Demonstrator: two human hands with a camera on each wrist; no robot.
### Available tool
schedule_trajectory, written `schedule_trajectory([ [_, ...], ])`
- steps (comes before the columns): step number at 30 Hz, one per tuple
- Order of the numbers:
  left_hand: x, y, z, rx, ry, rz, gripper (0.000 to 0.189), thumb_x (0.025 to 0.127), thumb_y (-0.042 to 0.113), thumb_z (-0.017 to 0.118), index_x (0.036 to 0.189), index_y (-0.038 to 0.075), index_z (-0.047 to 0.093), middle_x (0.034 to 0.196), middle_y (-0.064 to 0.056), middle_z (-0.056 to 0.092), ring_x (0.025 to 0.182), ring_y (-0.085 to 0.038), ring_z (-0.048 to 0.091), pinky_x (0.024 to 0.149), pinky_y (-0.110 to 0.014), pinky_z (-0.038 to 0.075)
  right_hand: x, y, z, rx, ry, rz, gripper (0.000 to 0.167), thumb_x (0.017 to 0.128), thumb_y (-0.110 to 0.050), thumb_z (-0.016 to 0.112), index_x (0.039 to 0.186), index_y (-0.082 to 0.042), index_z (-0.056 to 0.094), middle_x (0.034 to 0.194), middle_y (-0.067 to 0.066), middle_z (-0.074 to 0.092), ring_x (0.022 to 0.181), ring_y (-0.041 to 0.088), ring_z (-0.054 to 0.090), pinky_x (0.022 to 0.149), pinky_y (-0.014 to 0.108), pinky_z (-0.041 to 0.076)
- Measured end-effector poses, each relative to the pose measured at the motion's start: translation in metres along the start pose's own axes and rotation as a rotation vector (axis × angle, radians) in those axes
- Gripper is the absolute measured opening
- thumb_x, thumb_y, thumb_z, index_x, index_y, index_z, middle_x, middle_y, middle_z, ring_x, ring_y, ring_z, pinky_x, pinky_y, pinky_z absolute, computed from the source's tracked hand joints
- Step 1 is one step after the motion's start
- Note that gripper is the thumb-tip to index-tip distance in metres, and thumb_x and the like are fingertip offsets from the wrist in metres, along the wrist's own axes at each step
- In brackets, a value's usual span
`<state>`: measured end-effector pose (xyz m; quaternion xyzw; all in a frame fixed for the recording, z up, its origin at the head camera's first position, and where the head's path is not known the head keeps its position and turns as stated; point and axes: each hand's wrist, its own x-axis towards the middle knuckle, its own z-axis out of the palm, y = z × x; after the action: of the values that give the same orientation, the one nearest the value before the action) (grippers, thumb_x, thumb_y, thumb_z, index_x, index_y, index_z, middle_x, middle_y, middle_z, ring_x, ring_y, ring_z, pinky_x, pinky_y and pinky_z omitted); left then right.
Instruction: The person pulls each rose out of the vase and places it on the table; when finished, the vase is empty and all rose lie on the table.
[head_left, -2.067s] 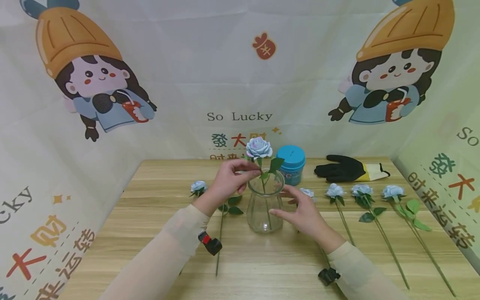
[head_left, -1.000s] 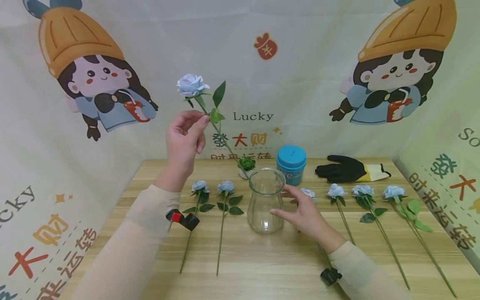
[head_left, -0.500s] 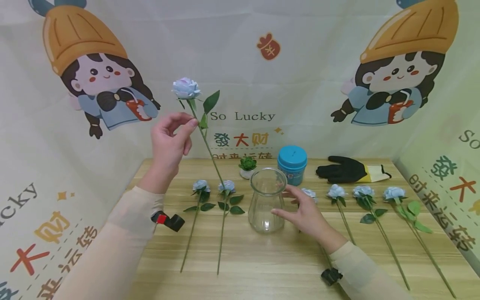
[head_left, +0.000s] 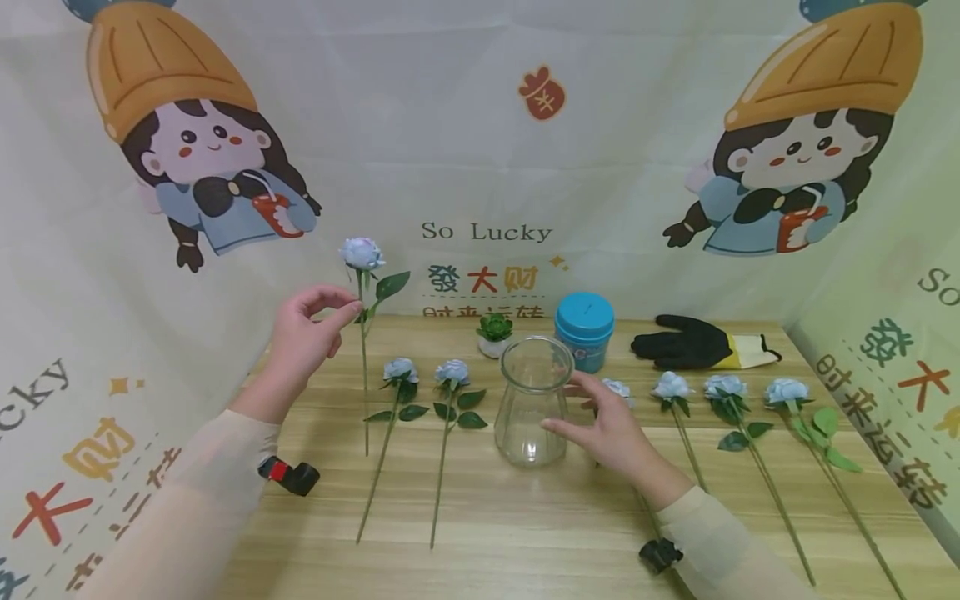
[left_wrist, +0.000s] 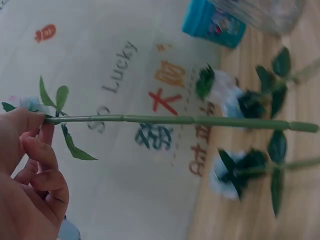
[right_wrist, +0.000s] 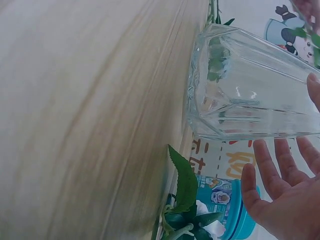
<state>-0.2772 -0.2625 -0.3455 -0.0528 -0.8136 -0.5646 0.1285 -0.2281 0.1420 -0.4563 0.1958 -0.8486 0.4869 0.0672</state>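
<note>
In the head view my left hand (head_left: pixel 306 337) pinches an artificial blue rose (head_left: pixel 362 253) by its stem, below the bloom. That rose hangs upright above the table's left side, its stem (left_wrist: pixel 165 120) stretching across the left wrist view. A clear glass vase (head_left: pixel 528 433) stands mid-table with no flower in it. My right hand (head_left: pixel 618 429) holds the vase from the right, thumb in front and fingers around the far side. The right wrist view has the glass wall (right_wrist: pixel 255 105) between thumb and fingers. Two more blue roses (head_left: pixel 452 373) lie left of the vase.
Several blue roses (head_left: pixel 725 387) lie to the right, one partly behind my right hand. Along the back stand a small potted succulent (head_left: pixel 495 327) and a blue lidded tub (head_left: pixel 584 325). A black work glove (head_left: pixel 686 342) lies beside them. Printed cloth (head_left: pixel 420 125) hangs behind the table.
My left hand has lifted the rose out of the vase, carried it left and then lowered it towards the table. The right hand has stayed at the vase.
</note>
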Motion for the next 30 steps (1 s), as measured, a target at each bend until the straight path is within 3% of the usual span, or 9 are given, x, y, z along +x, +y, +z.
schedule_trajectory([
  [8, -0.015, -0.052, -0.032, 0.213, -0.039, -0.097, 0.029, 0.1, 0.03, 0.07, 0.113, 0.004, 0.067, 0.088, 0.016, 0.063, 0.047, -0.005, 0.042, 0.044, -0.026, 0.043, 0.0, 0.0, 0.003, -0.006, 0.003, -0.009, 0.067, 0.087, -0.026, 0.086, 0.145, -0.013, 0.055, 0.14, 0.011, 0.064, 0.125, 0.033, 0.064, 0.101, 0.056, 0.056],
  [15, -0.023, -0.094, -0.055, 0.362, -0.096, -0.143, 0.028, 0.101, 0.025, 0.068, 0.112, -0.001, 0.069, 0.096, -0.004, 0.066, 0.05, -0.007, 0.047, 0.046, -0.027, 0.047, -0.001, 0.001, 0.002, 0.01, -0.003, 0.012, 0.067, 0.086, -0.025, 0.086, 0.145, -0.015, 0.055, 0.141, 0.009, 0.063, 0.127, 0.032, 0.063, 0.103, 0.056, 0.055],
  [22, -0.026, -0.121, -0.065, 0.406, -0.168, -0.222, 0.027, 0.1, 0.024, 0.069, 0.112, -0.001, 0.069, 0.094, -0.009, 0.069, 0.053, -0.008, 0.05, 0.047, -0.027, 0.048, -0.001, 0.002, 0.001, 0.013, -0.006, 0.004, 0.067, 0.086, -0.025, 0.086, 0.145, -0.015, 0.054, 0.141, 0.009, 0.063, 0.127, 0.033, 0.062, 0.103, 0.058, 0.054],
  [30, -0.027, -0.142, -0.06, 0.384, -0.226, -0.232, 0.025, 0.097, 0.018, 0.072, 0.111, -0.004, 0.07, 0.096, -0.009, 0.075, 0.065, -0.014, 0.061, 0.052, -0.027, 0.055, 0.0, 0.002, 0.001, 0.013, -0.003, 0.005, 0.067, 0.086, -0.024, 0.086, 0.145, -0.015, 0.055, 0.141, 0.009, 0.064, 0.126, 0.033, 0.063, 0.103, 0.058, 0.054],
])
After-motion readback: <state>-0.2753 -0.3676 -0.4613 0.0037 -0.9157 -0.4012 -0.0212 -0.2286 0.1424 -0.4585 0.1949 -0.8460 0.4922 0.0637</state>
